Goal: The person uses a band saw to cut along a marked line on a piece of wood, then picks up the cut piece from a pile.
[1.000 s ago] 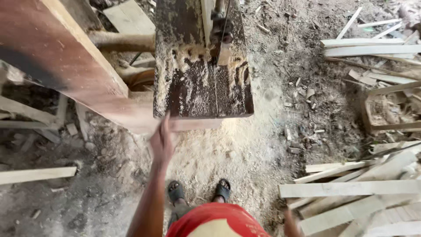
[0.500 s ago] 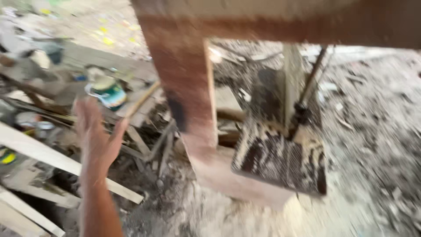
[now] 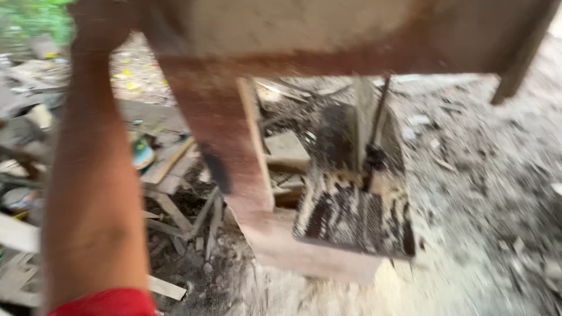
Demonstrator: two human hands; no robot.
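We observe a heavily blurred downward view of a sawdust-strewn dirt floor [image 3: 486, 193]. Our left arm [image 3: 93, 193], bare below a red sleeve [image 3: 108, 303], extends up the left side of the frame toward the thick reddish-brown timber beam [image 3: 328, 32] that runs across the top. The left hand [image 3: 96, 26] sits at the upper left, at the near end of that beam; blur prevents us from telling whether it touches the wood, and we cannot tell whether its fingers are open or closed. The right hand is outside the view.

A second reddish timber post [image 3: 219, 146] descends from the beam toward the centre, ending at a pale wooden base block [image 3: 310, 257] on the floor. Just right of the post lies a dark, sawdust-caked flat wooden slab [image 3: 351, 216], resting on the base block. A thin dark metal rod [image 3: 377, 129] stands up from the slab's far end.

Left of the post we note a heap of loose pale wooden offcuts and slats [image 3: 175, 193], with a small green-and-yellow object [image 3: 140, 153] among them, too blurred to identify. Green foliage [image 3: 35, 17] shows at the top left corner.
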